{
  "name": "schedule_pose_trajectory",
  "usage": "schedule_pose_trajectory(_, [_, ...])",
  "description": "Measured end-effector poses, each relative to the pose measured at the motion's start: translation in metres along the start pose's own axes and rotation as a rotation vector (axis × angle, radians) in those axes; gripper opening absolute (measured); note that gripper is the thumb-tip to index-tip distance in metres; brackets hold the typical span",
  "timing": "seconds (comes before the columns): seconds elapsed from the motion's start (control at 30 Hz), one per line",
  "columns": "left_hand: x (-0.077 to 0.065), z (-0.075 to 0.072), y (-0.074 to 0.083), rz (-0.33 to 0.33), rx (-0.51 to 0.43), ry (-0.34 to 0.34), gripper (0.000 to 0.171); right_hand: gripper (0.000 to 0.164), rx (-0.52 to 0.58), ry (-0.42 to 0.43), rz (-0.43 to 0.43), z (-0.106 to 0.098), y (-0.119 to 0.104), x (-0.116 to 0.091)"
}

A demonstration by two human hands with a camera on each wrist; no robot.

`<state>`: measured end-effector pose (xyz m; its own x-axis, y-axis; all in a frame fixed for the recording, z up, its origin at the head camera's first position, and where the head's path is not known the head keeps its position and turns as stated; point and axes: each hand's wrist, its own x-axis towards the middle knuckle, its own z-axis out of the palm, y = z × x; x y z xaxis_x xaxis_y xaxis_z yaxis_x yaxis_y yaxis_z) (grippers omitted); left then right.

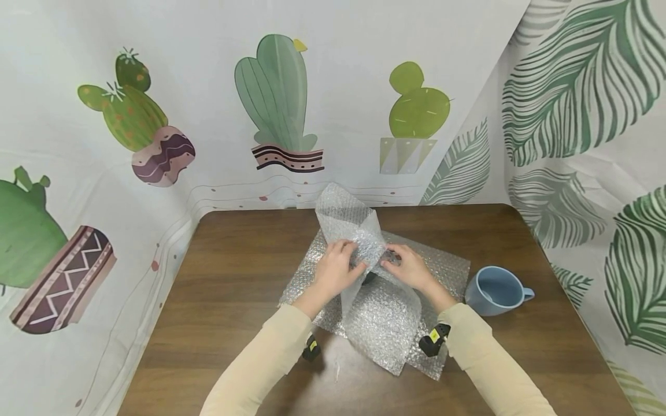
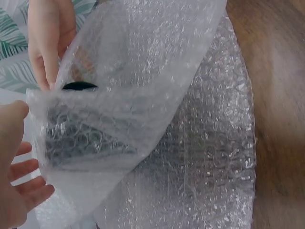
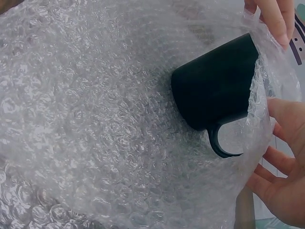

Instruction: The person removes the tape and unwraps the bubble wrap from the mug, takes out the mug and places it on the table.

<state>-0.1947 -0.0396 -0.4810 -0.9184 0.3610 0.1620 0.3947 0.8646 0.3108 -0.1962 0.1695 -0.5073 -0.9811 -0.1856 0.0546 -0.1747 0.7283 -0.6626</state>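
Note:
A dark green mug (image 3: pixel 214 86) lies on its side within a sheet of bubble wrap (image 1: pixel 382 323), its handle showing in the right wrist view. A flap of the wrap (image 2: pixel 109 124) is folded over the mug, which shows dimly through it in the left wrist view. My left hand (image 1: pixel 335 268) holds the folded wrap on the left side, thumb and fingers apart around it. Opposite it, my right hand (image 1: pixel 408 267) grips the wrap's right edge between thumb and fingers. From above, the wrap hides nearly all of the mug.
A blue mug (image 1: pixel 496 292) stands upright on the wooden table (image 1: pixel 229 277), to the right of my right forearm. Another bubble wrap sheet (image 1: pixel 447 260) lies flat under the folded one. A cloth printed with cacti and leaves (image 1: pixel 354 104) hangs behind the table.

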Motion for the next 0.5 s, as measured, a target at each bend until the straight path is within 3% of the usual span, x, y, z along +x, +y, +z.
schedule_pose_trajectory(0.27, [-0.003,0.002,0.012,-0.059,0.042,-0.034,0.073,0.049,-0.019,-0.016,0.011,0.000,0.002,0.001])
schedule_pose_trajectory(0.5, [-0.005,0.004,0.013,-0.031,0.019,0.025,0.052,0.048,-0.001,-0.016,0.011,0.001,0.004,0.001])
